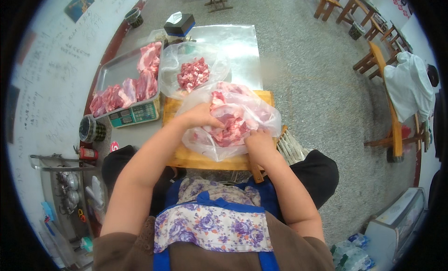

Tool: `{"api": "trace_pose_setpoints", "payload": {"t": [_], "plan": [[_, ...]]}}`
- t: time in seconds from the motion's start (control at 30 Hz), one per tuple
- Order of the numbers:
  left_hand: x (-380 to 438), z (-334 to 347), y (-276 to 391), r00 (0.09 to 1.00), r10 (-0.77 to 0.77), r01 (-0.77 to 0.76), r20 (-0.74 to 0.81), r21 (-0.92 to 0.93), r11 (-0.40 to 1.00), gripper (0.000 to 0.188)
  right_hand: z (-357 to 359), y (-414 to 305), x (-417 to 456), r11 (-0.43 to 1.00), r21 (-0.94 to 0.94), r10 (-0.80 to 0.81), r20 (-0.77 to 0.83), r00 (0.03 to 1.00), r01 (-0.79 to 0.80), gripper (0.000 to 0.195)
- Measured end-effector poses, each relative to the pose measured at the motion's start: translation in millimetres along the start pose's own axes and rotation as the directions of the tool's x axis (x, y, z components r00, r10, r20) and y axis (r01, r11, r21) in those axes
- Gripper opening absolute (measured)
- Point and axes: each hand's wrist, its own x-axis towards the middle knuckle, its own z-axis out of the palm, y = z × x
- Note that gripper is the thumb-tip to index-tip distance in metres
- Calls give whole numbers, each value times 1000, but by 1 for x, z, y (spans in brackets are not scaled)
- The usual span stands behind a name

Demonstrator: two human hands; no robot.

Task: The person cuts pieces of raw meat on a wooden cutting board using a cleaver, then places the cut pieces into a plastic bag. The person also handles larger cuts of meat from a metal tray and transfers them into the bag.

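A clear plastic bag [218, 152] with pieces of raw meat [231, 131] in it lies on a wooden cutting board [224, 163] before me. At the bag's left side my left hand [204, 116] rests, thumb apart from the fingers, on the plastic by the meat. My right hand [260, 145] holds the bag's right edge with bent fingers, beside a wooden handle [256, 171]. Just beyond, another clear bag [169, 66] carries small cut pieces of meat [193, 74]. Larger cuts of raw meat [129, 91] lie in a metal tray [113, 63] at the left.
Under the tray stands a digital scale [134, 114]. A tissue box [179, 25] is at the far edge of the metal-topped table [241, 50]. A lidded bin [91, 129] and a fire extinguisher [87, 153] stand at the left; a wooden bench [386, 92] with a white cloth is at the right.
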Motion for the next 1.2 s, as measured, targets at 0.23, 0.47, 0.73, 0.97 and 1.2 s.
{"api": "trace_pose_setpoints", "payload": {"t": [0.23, 0.47, 0.73, 0.97, 1.2], "plan": [[77, 47, -30, 999, -17, 25, 40, -196, 980, 102, 2, 2, 4, 997, 76, -11, 87, 996, 5, 14], [80, 63, -29, 976, -36, -9, -215, -207, 978, 91, 8, 2, 5, 998, 63, -32, 64, 997, 28, 16], [35, 49, 31, 947, -153, 159, -281, -2, 987, 86, 1, 5, 5, 996, 89, 13, 150, 989, -27, 16], [1, 23, -27, 947, 188, -196, -262, -7, 981, 84, -9, 8, -7, 998, 61, -20, 116, 993, 13, 18], [-53, 2, -33, 949, 226, -279, -220, -252, 927, 85, -46, 7, 1, 915, 404, -65, 183, 981, -15, 47]]}}
